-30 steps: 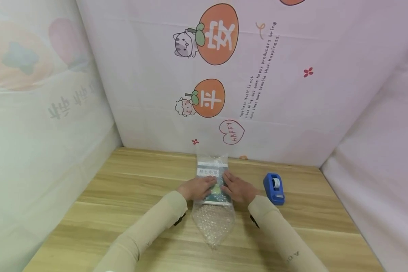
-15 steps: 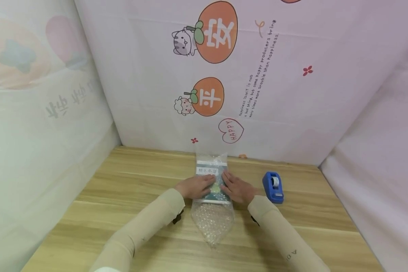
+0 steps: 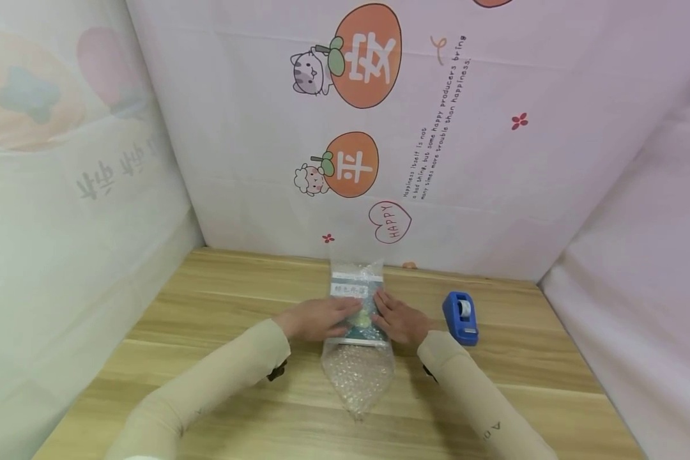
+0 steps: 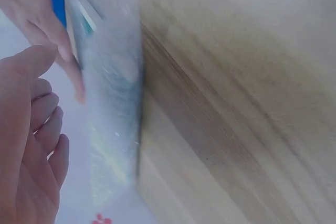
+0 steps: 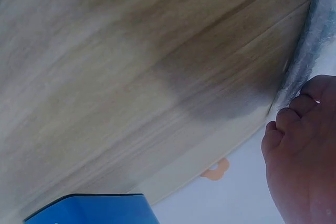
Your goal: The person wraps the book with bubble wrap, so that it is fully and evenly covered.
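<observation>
A teal book (image 3: pixel 363 335) with a white title band lies inside clear bubble wrap (image 3: pixel 359 374) on the wooden table. The wrap reaches past the book at both its near and far ends. My left hand (image 3: pixel 316 319) is over the book's left side with its fingers extended. In the left wrist view its fingers are slightly bent and hold nothing; a gap shows between them and the wrap. On the book's right edge my right hand (image 3: pixel 401 318) rests with fingers laid along the wrapped cover. Both palms are hidden from the head view.
To the right of my right hand a blue tape dispenser (image 3: pixel 461 319) with a roll of clear tape stands on the table (image 3: pixel 218 306). A printed cloth wall (image 3: pixel 471 223) rises behind the table, and white cloth hangs along both sides.
My left hand and forearm have moved a little to the left, partly off the wrapped book. The right hand stays in place. The book and wrap have hardly moved.
</observation>
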The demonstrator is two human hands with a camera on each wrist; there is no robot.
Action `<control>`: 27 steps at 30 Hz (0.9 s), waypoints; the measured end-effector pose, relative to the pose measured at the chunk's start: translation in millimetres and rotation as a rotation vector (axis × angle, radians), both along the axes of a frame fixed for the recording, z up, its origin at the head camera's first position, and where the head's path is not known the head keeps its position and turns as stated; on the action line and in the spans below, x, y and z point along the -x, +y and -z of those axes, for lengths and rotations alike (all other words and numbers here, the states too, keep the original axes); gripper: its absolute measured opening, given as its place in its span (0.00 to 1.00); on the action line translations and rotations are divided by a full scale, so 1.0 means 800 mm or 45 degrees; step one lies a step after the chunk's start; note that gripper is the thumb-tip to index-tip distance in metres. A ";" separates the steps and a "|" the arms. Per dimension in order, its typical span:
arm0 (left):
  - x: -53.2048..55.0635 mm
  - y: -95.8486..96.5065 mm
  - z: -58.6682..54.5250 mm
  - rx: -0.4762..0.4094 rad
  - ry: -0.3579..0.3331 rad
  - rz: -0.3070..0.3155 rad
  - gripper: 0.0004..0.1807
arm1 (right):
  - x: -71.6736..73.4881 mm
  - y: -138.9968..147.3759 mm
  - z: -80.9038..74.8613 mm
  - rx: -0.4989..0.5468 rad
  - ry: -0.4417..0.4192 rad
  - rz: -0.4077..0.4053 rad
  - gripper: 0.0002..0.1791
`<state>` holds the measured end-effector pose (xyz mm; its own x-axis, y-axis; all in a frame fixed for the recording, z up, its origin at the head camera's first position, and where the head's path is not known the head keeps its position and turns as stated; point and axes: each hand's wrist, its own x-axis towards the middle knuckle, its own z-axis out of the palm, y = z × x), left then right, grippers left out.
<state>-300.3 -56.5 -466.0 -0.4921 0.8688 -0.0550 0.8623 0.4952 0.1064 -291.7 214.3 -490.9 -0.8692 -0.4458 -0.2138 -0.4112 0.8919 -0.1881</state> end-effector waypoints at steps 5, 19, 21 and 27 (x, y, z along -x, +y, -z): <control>-0.028 -0.010 -0.018 0.083 0.144 0.144 0.35 | 0.001 0.000 0.001 0.000 0.006 -0.008 0.39; -0.104 -0.016 -0.003 0.031 0.369 0.430 0.31 | 0.000 0.000 0.003 0.035 0.011 -0.003 0.39; -0.112 -0.016 0.002 0.018 0.378 0.443 0.31 | 0.000 0.000 0.002 0.039 0.011 -0.001 0.39; -0.125 -0.014 0.022 0.003 0.336 0.442 0.32 | 0.000 0.000 0.003 0.040 0.006 0.011 0.39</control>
<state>-200.2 -67.8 -483.5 -0.1686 0.9852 0.0312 0.9751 0.1714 -0.1405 -291.7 214.1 -492.9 -0.8741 -0.4446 -0.1955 -0.4043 0.8892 -0.2144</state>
